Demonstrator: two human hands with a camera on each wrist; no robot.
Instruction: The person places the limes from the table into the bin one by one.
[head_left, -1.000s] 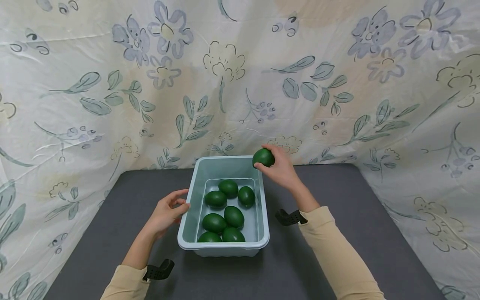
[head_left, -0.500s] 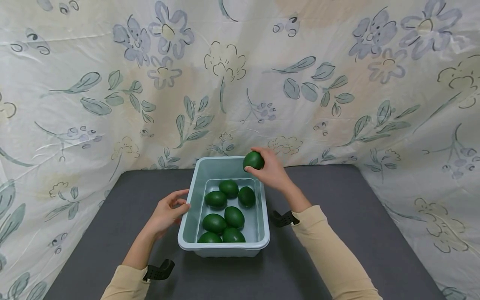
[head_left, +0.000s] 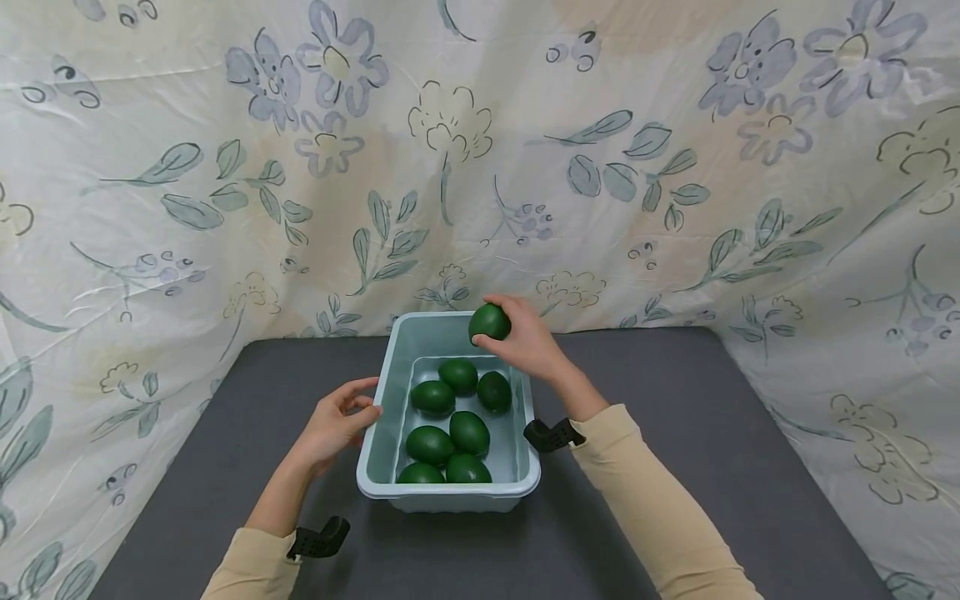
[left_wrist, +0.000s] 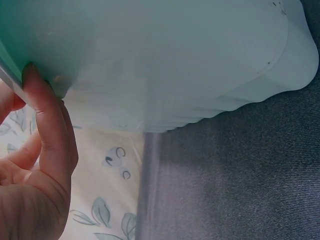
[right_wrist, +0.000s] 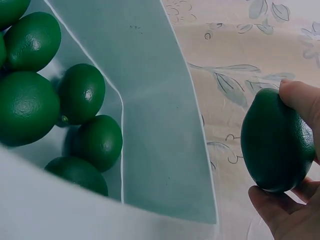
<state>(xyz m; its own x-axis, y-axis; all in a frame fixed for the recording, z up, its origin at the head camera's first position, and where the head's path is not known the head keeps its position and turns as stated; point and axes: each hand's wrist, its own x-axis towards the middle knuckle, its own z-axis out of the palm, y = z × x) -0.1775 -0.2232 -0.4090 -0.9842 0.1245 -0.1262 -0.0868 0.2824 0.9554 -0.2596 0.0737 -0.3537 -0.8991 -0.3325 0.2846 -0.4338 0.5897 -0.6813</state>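
A pale blue-green plastic bin stands on the dark tabletop, with several dark green avocados lying on its floor. My right hand pinches one more avocado between thumb and fingers, above the far right part of the bin. In the right wrist view this held avocado shows upright and smooth, past the bin's edge. At the bin's left side, my left hand grips the rim; the left wrist view has its fingers curled up under the rim. Its thumb is partly hidden there.
A dark grey tabletop spreads around the bin. Behind it and along the sides hangs a floral curtain, close to the table's far edge. Black straps sit at both wrists, the right one overlapping the bin's right rim in the head view.
My right hand has moved left with its avocado, from the bin's far right corner to over the bin. The left hand, the bin and the avocados inside have stayed put.
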